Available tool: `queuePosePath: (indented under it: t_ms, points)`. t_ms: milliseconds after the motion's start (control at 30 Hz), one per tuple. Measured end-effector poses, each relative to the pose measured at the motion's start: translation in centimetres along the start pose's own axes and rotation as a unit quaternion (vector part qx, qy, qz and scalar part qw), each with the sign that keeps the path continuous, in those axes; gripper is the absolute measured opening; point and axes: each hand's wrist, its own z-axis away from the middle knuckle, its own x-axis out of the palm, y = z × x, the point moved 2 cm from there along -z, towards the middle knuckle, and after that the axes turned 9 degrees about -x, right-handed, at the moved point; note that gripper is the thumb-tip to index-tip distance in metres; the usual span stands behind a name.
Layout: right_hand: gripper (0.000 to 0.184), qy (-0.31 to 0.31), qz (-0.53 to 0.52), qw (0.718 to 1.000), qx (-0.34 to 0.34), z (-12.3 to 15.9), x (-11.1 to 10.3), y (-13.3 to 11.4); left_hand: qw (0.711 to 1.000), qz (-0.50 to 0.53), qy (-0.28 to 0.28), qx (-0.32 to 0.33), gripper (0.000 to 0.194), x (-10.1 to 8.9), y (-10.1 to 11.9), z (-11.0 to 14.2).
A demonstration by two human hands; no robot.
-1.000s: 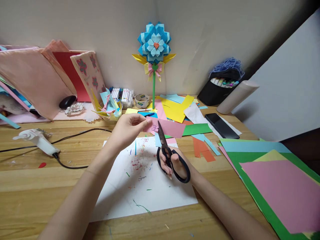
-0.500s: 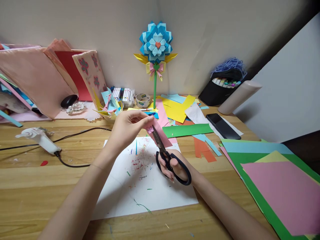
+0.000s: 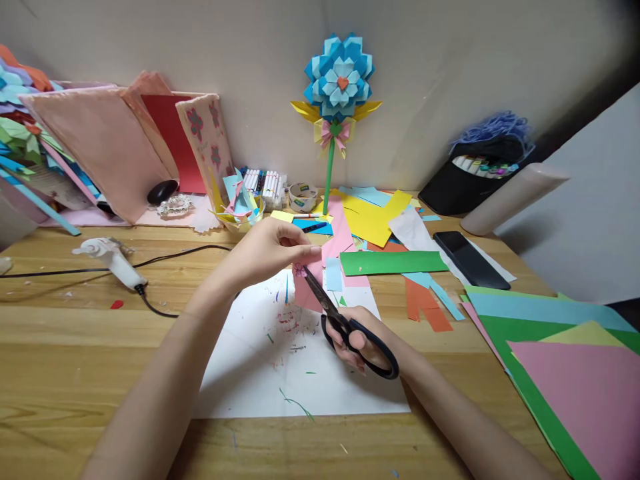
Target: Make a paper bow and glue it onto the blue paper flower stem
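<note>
My left hand (image 3: 275, 250) pinches the top of a pink strip of paper (image 3: 307, 295) that hangs down over the white sheet. A small flower is drawn in purple near the pinched end. In my right hand (image 3: 357, 340) is a pair of black-handled scissors (image 3: 333, 312), thumb and fingers through the loops. The blade tips point up and left and meet the pink paper beside the drawn flower. Below both hands lies a white sheet of paper (image 3: 250, 380) with coloured marks and small clippings.
A white glue gun (image 3: 117, 263) with a black cord lies at left. Behind the hands stand a blue paper flower (image 3: 340, 80) and a roll of tape (image 3: 303, 197). At right are a phone (image 3: 470, 260), a black pen pouch (image 3: 465, 180) and stacked coloured paper (image 3: 575, 400).
The pink strip has turned from lying sideways to hanging downward in my left hand. The scissors stay at the drawn flower. The view has shifted left.
</note>
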Motion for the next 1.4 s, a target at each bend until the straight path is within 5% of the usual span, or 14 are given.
queuePosePath:
  t_ms: [233,633,1033,1267,1400]
  points:
    - [0.061,-0.017,0.048,0.998,0.020,0.3,-0.1,0.4,0.998,-0.050,-0.048,-0.014,0.025,-0.4,-0.4,-0.1]
    - [0.064,-0.001,0.085,0.996,0.030,0.3,-0.3,0.7,0.998,-0.032,-0.048,-0.013,0.025,-0.5,-0.8,0.1]
    - [0.065,0.064,0.087,0.989,-0.099,-0.6,-0.4,0.1,0.993,0.097,0.064,-0.029,0.022,0.4,-1.7,-1.2]
    - [0.068,0.062,-0.033,0.987,-0.142,-2.0,-1.7,2.1,0.974,0.214,0.051,-0.058,0.030,2.3,-1.7,-1.8]
    - [0.076,0.054,-0.104,0.990,-0.079,-3.7,-2.1,4.6,0.960,0.270,0.048,-0.062,0.038,3.1,-3.2,-1.9]
